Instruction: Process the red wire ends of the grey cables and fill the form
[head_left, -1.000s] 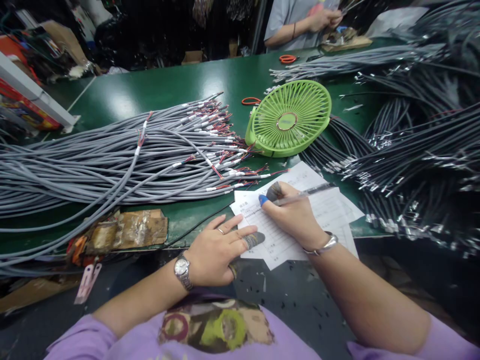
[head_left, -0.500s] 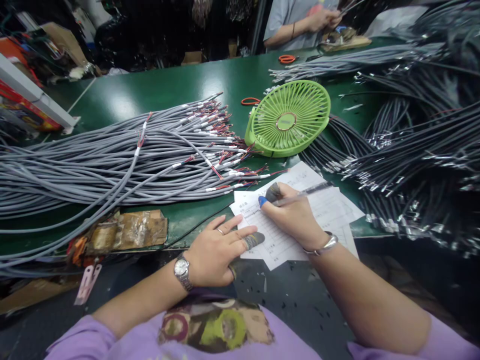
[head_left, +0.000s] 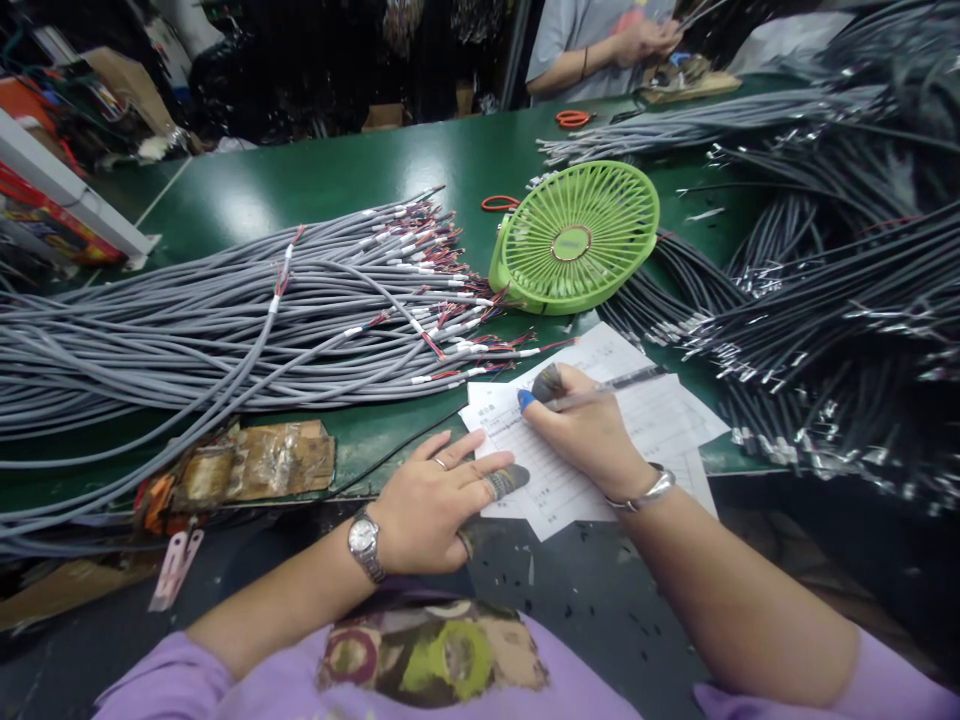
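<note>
Printed paper sheets lie overlapping under the right hand and the fingers of the left hand; the hands are apart. The right pinches a clear pen; the left lies spread, holding nothing. Beyond the hands tilts a green fan, with grey multicore cables beyond the left hand and dark cables right of the right.

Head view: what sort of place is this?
Probably a cable workshop: grey cables with coloured wire ends lie on a green bench, dark cables are heaped at its right, and another person is at its far side.
</note>
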